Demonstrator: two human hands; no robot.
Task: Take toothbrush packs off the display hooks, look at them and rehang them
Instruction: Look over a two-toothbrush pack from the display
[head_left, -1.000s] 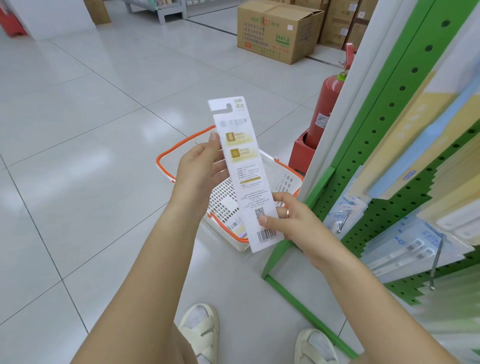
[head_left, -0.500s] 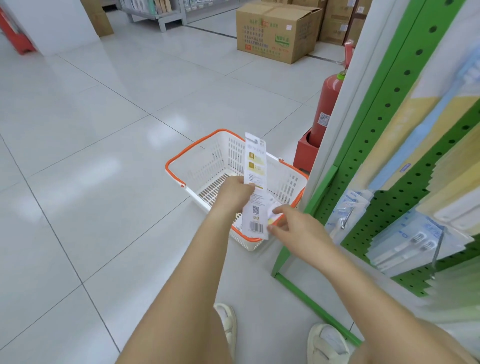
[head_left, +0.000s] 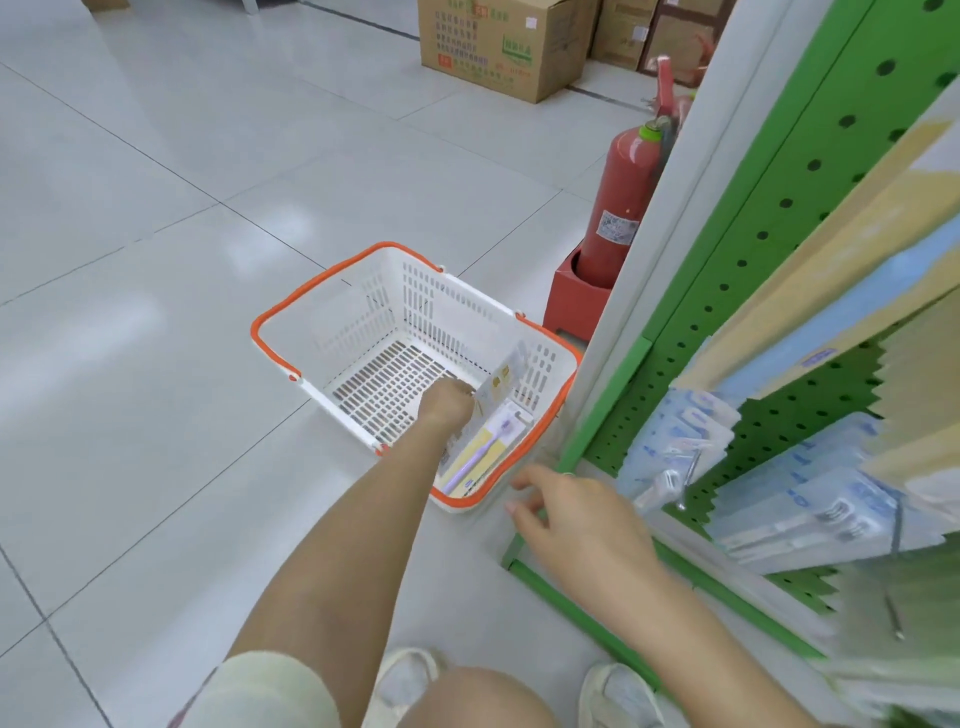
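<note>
Here the toothbrush pack (head_left: 496, 387) sits low inside the basket (head_left: 363, 317), left hand (head_left: 448, 401) pinching it, likely setting it down. Right hand (head_left: 576, 512) hovers relaxed, fingers apart, near the hooks (head_left: 688, 475).

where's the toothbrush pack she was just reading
In the head view it is low in the white basket on the floor, gripped by the left hand against the basket's right wall: the toothbrush pack sits above a purple toothbrush pack.

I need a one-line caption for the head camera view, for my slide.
Left hand lowers a toothbrush pack into the white basket; the right hand hangs open beside the green pegboard display.
</note>
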